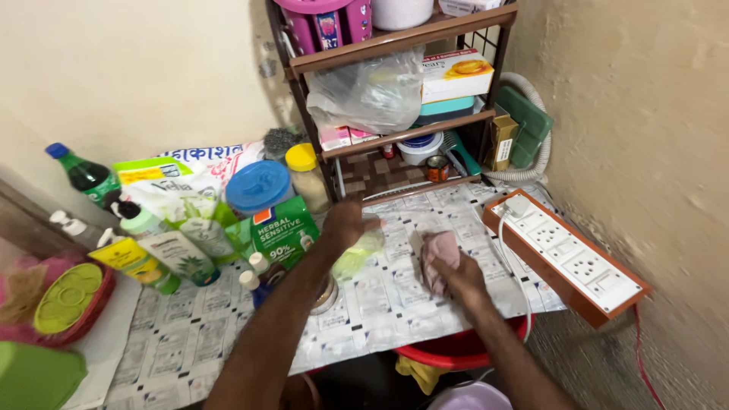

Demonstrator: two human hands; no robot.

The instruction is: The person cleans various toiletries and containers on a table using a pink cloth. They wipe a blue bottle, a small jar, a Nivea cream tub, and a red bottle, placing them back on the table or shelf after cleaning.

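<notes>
My right hand (460,275) presses a crumpled pink cloth (439,255) onto the patterned white sheet (380,307) that covers the table. My left hand (343,225) is closed around a pale yellow-green, blurred object (358,253), lifted just above the sheet. A small round lid or jar (328,294) lies partly hidden under my left forearm.
A brown shelf rack (395,137) stands at the back with boxes, a plastic bag and tubs. An orange-edged white power strip (571,255) lies at the right. Bottles, pouches and a blue-lidded jar (258,186) crowd the left. A red tub (456,351) sits below the table's front edge.
</notes>
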